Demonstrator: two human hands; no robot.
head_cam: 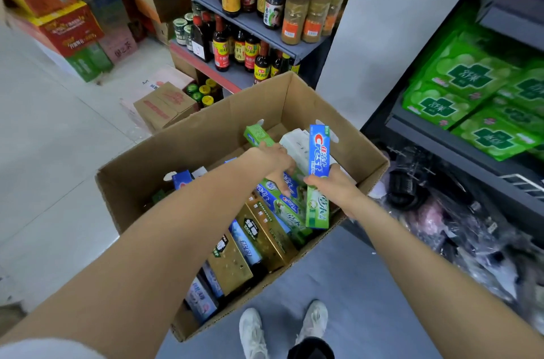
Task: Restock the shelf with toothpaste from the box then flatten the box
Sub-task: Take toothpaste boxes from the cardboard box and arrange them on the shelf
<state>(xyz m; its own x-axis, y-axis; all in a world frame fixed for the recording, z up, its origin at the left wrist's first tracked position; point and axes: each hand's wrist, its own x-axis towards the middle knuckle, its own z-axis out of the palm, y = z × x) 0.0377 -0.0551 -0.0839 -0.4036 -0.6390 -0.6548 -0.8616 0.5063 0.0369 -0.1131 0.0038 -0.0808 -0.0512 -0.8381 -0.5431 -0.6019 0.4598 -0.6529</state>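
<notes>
Toothpaste cartons in open box, frame centre

Toothpaste carton [319, 164], blue-green, reading "Crest", pinched upright by right hand [335, 185] above cardboard box [182, 149]. Left hand [275, 163] reaching down, fingers curled onto packed cartons [282, 205]. Green packs [471, 99] shelved at right.

Left hand [275, 163] fingertips partly hidden among toothpaste cartons [266, 229]; box [206, 129] floor hidden by contents; bagged goods [471, 229] at right blurred, unidentifiable.

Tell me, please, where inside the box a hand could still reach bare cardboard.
Bare floor shows in the cardboard box at its far corner, beyond the left hand. Cartons crowd the near side; the right hand holds a Crest carton.
</notes>
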